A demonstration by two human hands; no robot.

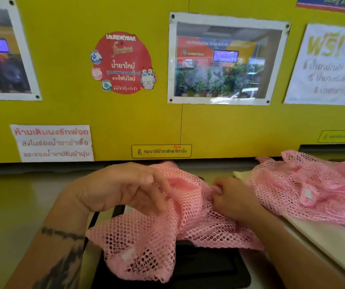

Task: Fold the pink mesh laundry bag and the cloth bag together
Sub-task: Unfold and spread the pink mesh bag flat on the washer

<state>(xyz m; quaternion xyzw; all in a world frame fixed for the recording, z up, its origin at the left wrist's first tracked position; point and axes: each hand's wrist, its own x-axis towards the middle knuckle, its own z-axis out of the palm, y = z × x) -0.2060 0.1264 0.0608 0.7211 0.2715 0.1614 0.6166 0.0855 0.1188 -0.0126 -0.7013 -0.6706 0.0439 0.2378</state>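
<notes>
The pink mesh bag [180,213] sprawls from lower centre to the right edge of the frame, its long axis left to right, with the left hand [125,188] and right hand [233,198] both pinching its bunched middle, the cream cloth bag [321,236] lying under its right end.

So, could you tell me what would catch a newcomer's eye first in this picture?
First the pink mesh bag, bunched across the bottom middle and spreading off to the right, with the left hand and the right hand both gripping it near its centre. Next the bright yellow wall filling the upper half, with a round red sticker left of centre and a framed photo to its right.
</notes>
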